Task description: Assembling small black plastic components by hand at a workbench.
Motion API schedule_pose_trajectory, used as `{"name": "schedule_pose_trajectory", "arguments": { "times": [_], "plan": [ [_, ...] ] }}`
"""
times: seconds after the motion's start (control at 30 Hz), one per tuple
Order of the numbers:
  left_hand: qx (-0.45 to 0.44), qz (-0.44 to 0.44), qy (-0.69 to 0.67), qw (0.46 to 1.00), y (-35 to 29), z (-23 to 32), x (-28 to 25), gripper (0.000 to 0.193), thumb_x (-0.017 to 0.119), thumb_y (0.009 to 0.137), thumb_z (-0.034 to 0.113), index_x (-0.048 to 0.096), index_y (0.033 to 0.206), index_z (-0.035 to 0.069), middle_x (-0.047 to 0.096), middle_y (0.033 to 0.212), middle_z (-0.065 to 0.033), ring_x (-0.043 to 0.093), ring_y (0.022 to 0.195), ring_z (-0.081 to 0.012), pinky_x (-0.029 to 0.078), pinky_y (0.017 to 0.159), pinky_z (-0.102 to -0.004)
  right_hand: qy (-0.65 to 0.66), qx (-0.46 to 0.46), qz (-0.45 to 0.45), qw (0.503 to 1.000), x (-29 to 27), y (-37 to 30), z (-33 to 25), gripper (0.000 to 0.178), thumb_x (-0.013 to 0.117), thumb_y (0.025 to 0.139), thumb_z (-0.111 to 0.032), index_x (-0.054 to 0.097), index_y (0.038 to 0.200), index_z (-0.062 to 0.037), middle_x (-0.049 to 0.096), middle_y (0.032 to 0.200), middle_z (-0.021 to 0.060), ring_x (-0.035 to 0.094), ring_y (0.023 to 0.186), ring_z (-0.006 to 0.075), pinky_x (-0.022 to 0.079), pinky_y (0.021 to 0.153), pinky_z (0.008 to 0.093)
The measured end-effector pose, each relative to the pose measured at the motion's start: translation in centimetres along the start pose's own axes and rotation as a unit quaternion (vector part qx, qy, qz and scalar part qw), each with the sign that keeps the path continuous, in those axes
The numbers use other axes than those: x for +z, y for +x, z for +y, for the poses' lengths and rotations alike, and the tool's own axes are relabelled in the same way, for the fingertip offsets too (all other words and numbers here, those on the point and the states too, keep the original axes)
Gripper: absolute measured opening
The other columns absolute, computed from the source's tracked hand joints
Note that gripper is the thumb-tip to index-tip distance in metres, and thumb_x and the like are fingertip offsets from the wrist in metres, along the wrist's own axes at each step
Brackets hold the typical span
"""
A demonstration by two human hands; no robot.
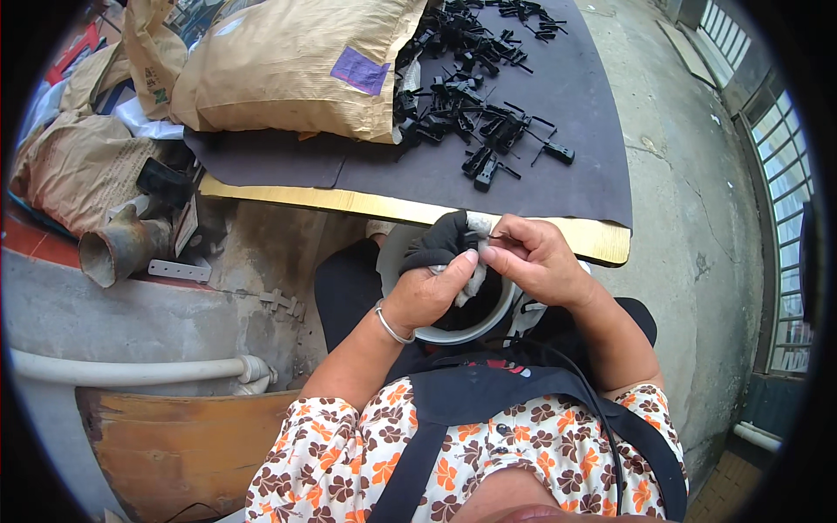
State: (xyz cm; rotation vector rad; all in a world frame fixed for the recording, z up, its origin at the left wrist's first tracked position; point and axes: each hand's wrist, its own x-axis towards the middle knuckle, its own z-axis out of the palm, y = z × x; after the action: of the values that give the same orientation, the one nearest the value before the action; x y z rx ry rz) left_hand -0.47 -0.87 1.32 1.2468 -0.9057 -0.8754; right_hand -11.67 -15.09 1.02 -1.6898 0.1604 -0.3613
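Observation:
My two hands meet over a white bucket (460, 335) between my knees, near the front edge of the table. My left hand (427, 292), with black cloth over its fingers and a white wrapping on one fingertip, is closed around a small black plastic part (472, 241), mostly hidden by the fingers. Bare, my right hand (542, 263) pinches at that part with thumb and forefinger; a thin dark piece shows at the fingertips. A greyish-white cloth scrap hangs below the left fingers. The bucket's inside looks dark, and its contents cannot be made out.
Many black plastic parts with thin arms (488, 131) lie heaped on the dark-topped table (558, 187), beside the open mouth of a brown paper sack (279, 74). More sacks (78, 170), a rusty metal pipe (118, 248) and a white pipe (131, 370) are at left.

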Motion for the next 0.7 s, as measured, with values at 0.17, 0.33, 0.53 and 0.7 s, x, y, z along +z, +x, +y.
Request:
{"name": "schedule_pose_trajectory", "arguments": {
  "times": [0.17,0.33,0.53,0.7],
  "plan": [
    [-0.016,0.031,0.026,0.999,0.2,-0.4,0.2,0.021,0.051,0.088,0.007,0.052,0.108,0.0,0.057,0.085,-0.0016,0.051,0.071,-0.0071,0.043,0.063,-0.0201,-0.127,-0.033,-0.026,0.991,-0.7,0.3,-0.1,0.025,0.054,0.091,-0.022,0.056,0.079,0.0006,0.053,0.06,0.0128,0.05,0.054,0.0221,0.043,0.056,0.0326],
    [0.079,0.045,0.242,0.966,0.4,-1.6,0.0,0.015,0.051,0.087,0.008,0.054,0.1,0.002,0.057,0.086,-0.0015,0.052,0.077,-0.0095,0.044,0.068,-0.025,-0.144,0.038,-0.071,0.986,0.2,0.5,0.5,0.026,0.05,0.092,-0.02,0.057,0.08,0.0014,0.057,0.067,0.0209,0.054,0.059,0.0335,0.044,0.059,0.0379],
    [0.073,0.028,0.262,0.962,-0.1,-1.7,-0.9,0.016,0.049,0.087,0.005,0.053,0.101,0.002,0.057,0.086,-0.0028,0.052,0.073,-0.0099,0.043,0.066,-0.0238,-0.035,0.055,-0.095,0.993,0.7,1.0,1.5,0.032,0.048,0.096,-0.021,0.053,0.074,0.0016,0.046,0.059,0.0022,0.039,0.059,0.0082,0.038,0.053,0.0268],
    [-0.059,0.018,-0.181,0.982,0.0,-0.4,-2.0,0.03,0.047,0.088,0.004,0.047,0.118,0.0,0.056,0.092,-0.0044,0.053,0.066,-0.0066,0.043,0.052,-0.0186,-0.277,-0.064,0.139,0.949,-1.3,2.6,0.7,0.028,0.059,0.089,-0.023,0.052,0.076,0.0005,0.05,0.059,0.012,0.046,0.052,0.0211,0.039,0.051,0.0331]
  ]
}}
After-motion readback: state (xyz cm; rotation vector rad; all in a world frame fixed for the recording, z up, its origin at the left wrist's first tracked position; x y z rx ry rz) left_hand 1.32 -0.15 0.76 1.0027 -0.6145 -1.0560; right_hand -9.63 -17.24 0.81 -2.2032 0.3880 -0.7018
